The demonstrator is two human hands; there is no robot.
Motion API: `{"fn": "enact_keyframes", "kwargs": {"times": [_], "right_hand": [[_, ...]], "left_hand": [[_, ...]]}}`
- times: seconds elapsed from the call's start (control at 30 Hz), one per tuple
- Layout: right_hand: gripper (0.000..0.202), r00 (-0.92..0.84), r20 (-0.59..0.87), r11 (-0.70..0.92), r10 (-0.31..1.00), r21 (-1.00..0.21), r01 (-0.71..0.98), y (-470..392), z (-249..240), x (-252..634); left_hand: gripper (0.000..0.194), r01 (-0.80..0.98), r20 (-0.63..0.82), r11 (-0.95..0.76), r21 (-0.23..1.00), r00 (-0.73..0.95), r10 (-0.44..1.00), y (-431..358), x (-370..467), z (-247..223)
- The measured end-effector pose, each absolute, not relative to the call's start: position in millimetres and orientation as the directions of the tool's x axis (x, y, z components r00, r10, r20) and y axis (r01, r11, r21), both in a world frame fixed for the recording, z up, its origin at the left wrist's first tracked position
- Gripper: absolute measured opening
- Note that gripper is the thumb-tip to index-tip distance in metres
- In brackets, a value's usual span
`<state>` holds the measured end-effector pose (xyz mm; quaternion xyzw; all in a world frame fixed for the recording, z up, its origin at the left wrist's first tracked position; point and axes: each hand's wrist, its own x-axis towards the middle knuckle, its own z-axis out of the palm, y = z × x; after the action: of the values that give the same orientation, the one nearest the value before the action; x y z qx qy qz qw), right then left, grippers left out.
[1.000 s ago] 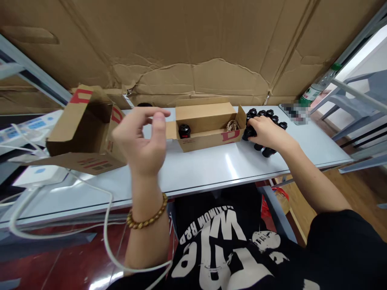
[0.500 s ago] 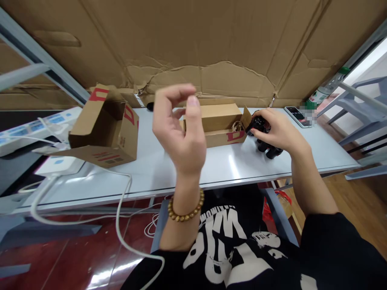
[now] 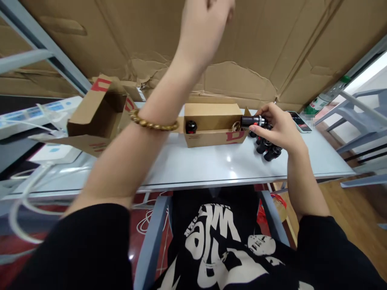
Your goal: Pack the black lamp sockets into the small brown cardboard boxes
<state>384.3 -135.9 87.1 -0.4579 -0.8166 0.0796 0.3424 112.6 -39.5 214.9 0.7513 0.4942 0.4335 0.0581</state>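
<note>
My right hand (image 3: pixel 276 125) pinches a black cylindrical piece with a silver band (image 3: pixel 252 121) between thumb and fingers, at the right end of a long open cardboard box (image 3: pixel 214 139). Under and beside that hand, several similar black pieces with red spots (image 3: pixel 267 148) lie bunched on the table. One black piece (image 3: pixel 190 127) sits inside the box at its left end, and crumpled brown filler (image 3: pixel 236 126) is at the right end. My left hand (image 3: pixel 207 20) is raised in front of the cardboard wall, a beaded bracelet on its wrist; its fingers are largely cut off by the top edge.
A second open carton (image 3: pixel 90 117) with red print stands at the left, partly behind my left forearm. Power strips (image 3: pixel 39 119) and white cables lie left of it. A phone (image 3: pixel 299 122) and a plastic bottle (image 3: pixel 326 96) are at the right. Cardboard (image 3: pixel 242 44) backs the table (image 3: pixel 211 167).
My left hand has swung up towards the top of the view. My right hand has lifted one black piece to the box's end. The black piece at the box's left end now shows.
</note>
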Motion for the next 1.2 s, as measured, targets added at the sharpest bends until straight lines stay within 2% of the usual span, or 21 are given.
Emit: {"fn": "enact_keyframes", "kwargs": {"times": [0.03, 0.07, 0.1, 0.23, 0.4, 0.47, 0.6, 0.73, 0.83, 0.93, 1.0, 1.2], "right_hand": [[0.044, -0.354, 0.486, 0.581, 0.799, -0.469, 0.666, -132.7, 87.2, 377.2], [0.044, -0.365, 0.485, 0.592, 0.794, -0.486, 0.642, -127.8, 87.1, 368.4], [0.045, -0.384, 0.482, 0.607, 0.787, -0.496, 0.621, -121.4, 86.5, 358.1], [0.047, -0.538, 0.496, 0.732, 0.681, -0.456, 0.506, -87.7, 78.1, 311.2], [0.039, -0.605, 0.472, 0.767, 0.642, -0.415, 0.49, -65.3, 53.7, 275.9], [0.04, -0.593, 0.46, 0.75, 0.661, -0.421, 0.51, -66.2, 44.5, 273.6], [0.047, -0.511, 0.514, 0.721, 0.689, -0.411, 0.558, -72.0, 35.1, 276.3], [0.052, -0.483, 0.553, 0.731, 0.679, -0.447, 0.516, -75.0, 34.6, 275.9], [0.048, -0.497, 0.566, 0.752, 0.657, -0.446, 0.485, -76.0, 34.9, 275.2], [0.038, -0.508, 0.584, 0.773, 0.632, -0.44, 0.456, -78.2, 36.7, 277.5], [0.035, -0.502, 0.599, 0.781, 0.623, -0.443, 0.44, -81.2, 39.8, 280.3], [0.036, -0.439, 0.579, 0.726, 0.687, -0.525, 0.444, -93.4, 48.9, 284.3]], "left_hand": [[0.037, 0.63, 0.643, -0.555, 0.544, 0.111, 0.758, -41.5, 103.8, 199.9], [0.019, 0.62, 0.652, -0.575, 0.534, 0.13, 0.747, -42.4, 93.4, 181.1], [0.013, 0.658, 0.653, -0.567, 0.496, 0.148, 0.743, -41.6, 82.1, 160.5], [0.014, 0.713, 0.596, -0.566, 0.414, 0.257, 0.76, -28.1, 40.3, 88.9], [0.02, 0.77, 0.524, -0.537, 0.345, 0.316, 0.791, -26.4, 15.2, 46.9], [0.021, 0.762, 0.504, -0.525, 0.379, 0.306, 0.808, -28.0, 11.4, 36.7], [0.024, 0.678, 0.454, -0.476, 0.559, 0.231, 0.861, -25.3, 7.8, 21.1], [0.029, 0.603, 0.405, -0.424, 0.676, 0.177, 0.897, -22.4, 8.1, 14.6], [0.028, 0.544, 0.332, -0.386, 0.745, 0.199, 0.922, -22.0, 9.0, 14.1], [0.024, 0.498, 0.266, -0.345, 0.795, 0.226, 0.937, -22.0, 8.9, 14.5], [0.029, 0.467, 0.226, -0.319, 0.825, 0.244, 0.943, -22.2, 8.6, 14.3], [0.033, 0.406, 0.23, -0.345, 0.846, 0.305, 0.924, -21.4, 8.9, 11.5]]}}
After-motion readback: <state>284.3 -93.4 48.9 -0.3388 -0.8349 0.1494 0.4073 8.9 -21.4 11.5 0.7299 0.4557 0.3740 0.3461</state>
